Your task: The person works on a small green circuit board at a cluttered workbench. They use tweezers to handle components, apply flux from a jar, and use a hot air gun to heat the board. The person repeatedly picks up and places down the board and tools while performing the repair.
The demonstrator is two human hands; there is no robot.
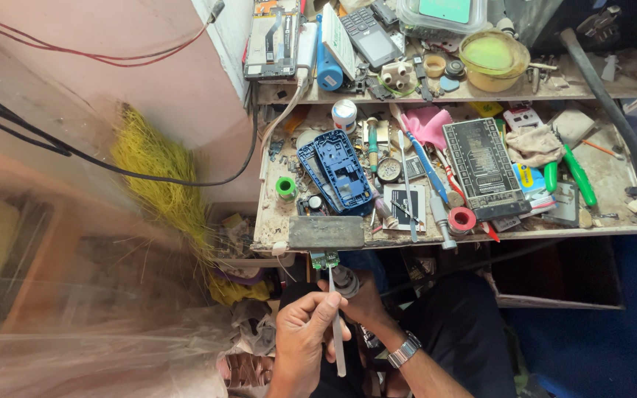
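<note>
Left hand (pixel 305 335) pinches thin tool (pixel 335 324), right hand (pixel 359 298) fingers hidden; small green board (pixel 325 259) looks light, fragile, best gripped by edges.

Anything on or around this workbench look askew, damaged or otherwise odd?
Yes. A blue phone frame lies stripped, with nothing inside it, among scattered tools on the cluttered bench. Below the bench edge, the left hand holds a thin white tool toward a small green circuit board.

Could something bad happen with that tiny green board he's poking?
The small green circuit board is held out past the bench edge, so it might drop among the clutter below. The left hand works a thin tool close to the right hand; a slip could jab fingers.
</note>
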